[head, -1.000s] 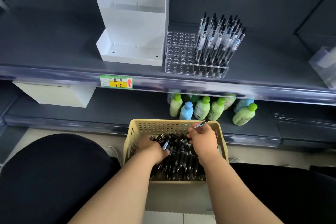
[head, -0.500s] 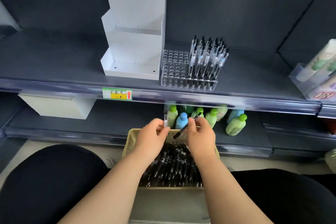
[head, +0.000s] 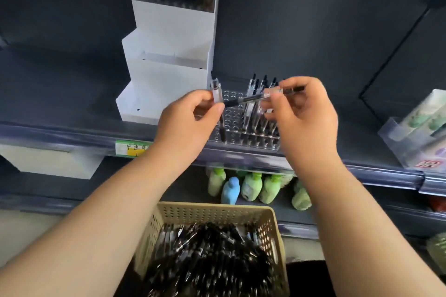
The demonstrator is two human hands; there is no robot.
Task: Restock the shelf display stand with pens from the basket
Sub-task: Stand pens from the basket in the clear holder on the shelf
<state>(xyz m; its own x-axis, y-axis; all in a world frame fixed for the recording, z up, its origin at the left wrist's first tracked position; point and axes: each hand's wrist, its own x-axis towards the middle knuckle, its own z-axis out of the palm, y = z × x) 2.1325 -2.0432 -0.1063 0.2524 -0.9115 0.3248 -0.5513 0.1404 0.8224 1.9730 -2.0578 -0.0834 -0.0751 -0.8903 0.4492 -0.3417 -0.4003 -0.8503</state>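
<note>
Hands risen from basket point(head: 212, 212) to stand point(head: 233, 128). Left hand point(head: 185, 123) pinches upright pen point(head: 216, 93), right hand point(head: 309, 118) level pen point(head: 251, 99). Stand half-hidden.

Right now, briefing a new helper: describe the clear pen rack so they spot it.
On the dark upper shelf stands a white stepped stand. Just right of it sits the clear rack. Unlike that solid white neighbour, it is transparent, gridded with small holes, pens upright in its right half.
</note>
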